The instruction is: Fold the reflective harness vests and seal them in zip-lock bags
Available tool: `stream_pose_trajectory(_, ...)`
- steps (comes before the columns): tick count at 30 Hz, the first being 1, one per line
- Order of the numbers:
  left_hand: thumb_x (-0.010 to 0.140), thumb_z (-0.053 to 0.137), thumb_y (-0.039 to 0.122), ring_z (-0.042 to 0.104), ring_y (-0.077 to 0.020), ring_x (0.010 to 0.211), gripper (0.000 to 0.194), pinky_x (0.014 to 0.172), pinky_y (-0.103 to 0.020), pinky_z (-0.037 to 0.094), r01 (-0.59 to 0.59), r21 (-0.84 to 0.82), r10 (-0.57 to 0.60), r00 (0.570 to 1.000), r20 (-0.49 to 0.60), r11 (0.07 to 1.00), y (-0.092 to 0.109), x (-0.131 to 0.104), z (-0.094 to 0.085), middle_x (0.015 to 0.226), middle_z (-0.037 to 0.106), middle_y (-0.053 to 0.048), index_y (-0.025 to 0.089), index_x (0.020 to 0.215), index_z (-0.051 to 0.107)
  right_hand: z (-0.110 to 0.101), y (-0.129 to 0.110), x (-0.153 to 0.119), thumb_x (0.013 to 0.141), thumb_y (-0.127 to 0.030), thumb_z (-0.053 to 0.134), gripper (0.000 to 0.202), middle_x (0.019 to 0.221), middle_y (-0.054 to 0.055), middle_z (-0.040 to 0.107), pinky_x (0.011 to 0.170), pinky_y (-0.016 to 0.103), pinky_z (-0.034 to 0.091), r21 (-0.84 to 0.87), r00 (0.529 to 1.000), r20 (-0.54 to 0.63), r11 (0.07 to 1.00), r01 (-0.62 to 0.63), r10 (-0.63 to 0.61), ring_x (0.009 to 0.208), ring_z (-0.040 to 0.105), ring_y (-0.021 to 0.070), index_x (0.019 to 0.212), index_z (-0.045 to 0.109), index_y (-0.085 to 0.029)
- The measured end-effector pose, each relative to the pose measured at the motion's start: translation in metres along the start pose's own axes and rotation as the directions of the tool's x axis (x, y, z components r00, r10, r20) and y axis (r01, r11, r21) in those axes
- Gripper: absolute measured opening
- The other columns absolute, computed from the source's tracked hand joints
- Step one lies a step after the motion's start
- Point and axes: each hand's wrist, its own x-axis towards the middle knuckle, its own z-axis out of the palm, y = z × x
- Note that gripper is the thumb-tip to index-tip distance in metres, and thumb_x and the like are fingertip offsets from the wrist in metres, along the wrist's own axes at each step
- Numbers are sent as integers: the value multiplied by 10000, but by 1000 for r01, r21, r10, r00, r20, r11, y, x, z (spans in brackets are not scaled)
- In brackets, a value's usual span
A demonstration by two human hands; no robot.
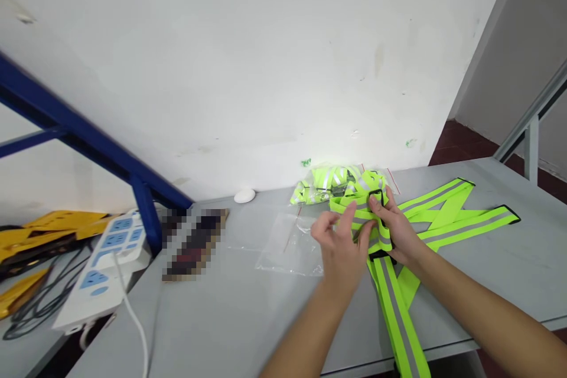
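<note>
Neon-yellow reflective straps (pixel 469 230) with grey stripes and black buckles lie crossed on the grey table. One strap end runs down over the table's front edge. My right hand (pixel 398 230) grips a folded bunch of the strap beside a black buckle (pixel 376 196), thumb on top. From the left, my left hand (pixel 339 248) has curled fingers and its thumb against the same bunch; part of its grip is hidden. Just behind, a clear bag (pixel 325 183) of similar straps rests by the wall. Flat clear plastic bags (pixel 287 242) lie left of my left hand.
A white power strip (pixel 104 266) with a white cable stands at the left, near yellow items (pixel 62 227) and black cords. A blue metal frame (pixel 88 142) slants along that side. A small white disc (pixel 244 195) and a blurred-out flat item (pixel 197 245) lie on the grey table (pixel 230 319).
</note>
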Motion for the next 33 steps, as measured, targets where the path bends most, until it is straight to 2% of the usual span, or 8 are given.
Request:
stream_pose_trajectory(3,694,790,350,368,-308,1260,856,952,-450,455,293,-87,-282,952,119,952,-5,7,-7,1315,285,-135,276,1402,315,0,-5,-1,797,-435,702,966,1329,10,594,825,382,600,-42,997,31,997,-71,72,1101,643,234,1499,40,-402)
stream_pose_trajectory(5,733,746,414,338,-319,1332,958,985,-454,435,557,-214,-471,812,346,803,-7,9,-11,1428,277,-153,285,1476,155,0,-9,0,801,-432,696,955,1301,15,615,835,390,594,-61,995,59,995,-80,84,1091,648,237,1502,49,-388)
stream_pose_trajectory(8,831,632,457,410,-272,1331,879,1019,-396,414,781,-317,-493,597,633,538,-5,7,-14,1478,360,-131,289,1505,93,-2,-11,4,791,-411,705,890,1227,26,663,836,422,586,-132,991,94,987,-87,100,1033,676,250,1492,159,-368)
stream_pose_trajectory(12,871,503,573,440,-238,1322,660,1046,-357,392,836,-460,-574,543,613,300,4,9,-16,1437,463,-94,282,1436,325,-10,-12,12,772,-421,716,767,1167,45,691,869,446,560,-205,995,97,979,7,13,1020,677,259,1434,339,-333)
stream_pose_trajectory(15,888,440,593,658,-221,998,557,905,-387,489,794,-602,-673,492,553,86,0,18,-17,1063,690,-92,238,1317,425,-17,-18,15,794,-429,693,715,1220,39,667,941,450,516,-186,990,131,979,81,-57,1086,646,249,1422,363,-337)
stream_pose_trajectory(19,779,677,439,660,-170,775,439,758,-329,519,860,-509,-636,371,677,-40,-15,22,-13,873,680,-45,195,1115,534,-23,-25,17,817,-401,683,747,1317,14,607,1034,445,440,-166,990,127,983,80,-59,1157,605,223,1454,296,-354)
stream_pose_trajectory(25,696,763,431,569,-122,763,411,673,-219,452,871,-435,-459,489,741,226,-22,14,-6,819,596,2,187,973,581,-22,-22,14,824,-384,683,786,1336,7,592,1020,420,455,-175,987,157,983,63,-36,1181,588,211,1473,239,-370)
stream_pose_trajectory(33,749,717,459,620,-206,1043,554,866,-312,491,841,-446,-454,541,708,307,-5,9,-9,1162,623,-74,239,1172,435,-15,-14,6,811,-389,698,757,1270,-2,637,983,357,487,-281,956,284,960,16,67,1125,619,194,1455,301,-363)
